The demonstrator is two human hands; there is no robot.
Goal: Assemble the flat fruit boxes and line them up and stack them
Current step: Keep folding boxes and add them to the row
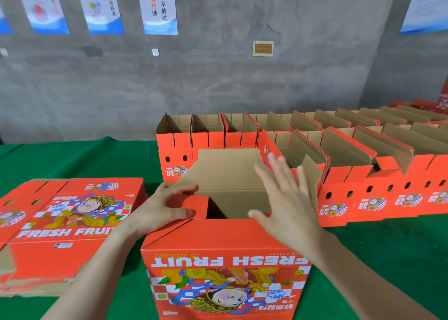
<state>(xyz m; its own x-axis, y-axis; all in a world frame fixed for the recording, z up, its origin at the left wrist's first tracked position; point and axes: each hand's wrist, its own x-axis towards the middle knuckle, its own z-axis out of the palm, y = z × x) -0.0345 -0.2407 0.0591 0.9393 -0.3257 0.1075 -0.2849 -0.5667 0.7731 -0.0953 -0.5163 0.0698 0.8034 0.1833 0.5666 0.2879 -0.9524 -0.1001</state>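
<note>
Caught mid-assembly, at the flap-folding step on one fruit box point(225, 271). Found it standing on the green table cover point(84, 159) right in front, print upside down, so judged the base end to be facing up. Found near flap point(218, 232) already folded down over the near part of the opening, far flap point(228, 167) upright, right flap point(311, 174) upright too.

Saw left hand point(167, 208) curled on the left flap point(196, 207), thumb on its red face, fingertips over its far edge, holding it tipped inward. Saw right hand point(288, 203) flat, fingers spread wide, holding nothing, hovering over the opening just beside the right flap. Could not tell whether touching it.

Noted stack of flat boxes point(72, 222) on the left of the cover, near the left forearm, not yet done. Noted finished boxes in a back row point(218, 130) and a front row point(375, 193), open ends up, side by side, running off right. Could not tell whether any sat stacked.

Judged task well along but not near done, going by that stack.

Next move, as a guess: needed right flap pushed down to meet the left one, then far flap brought over and locked, left hand pinning its flap against spring-back. Then needed a flip upright and a flush slot-in at the left end of the front row.
</note>
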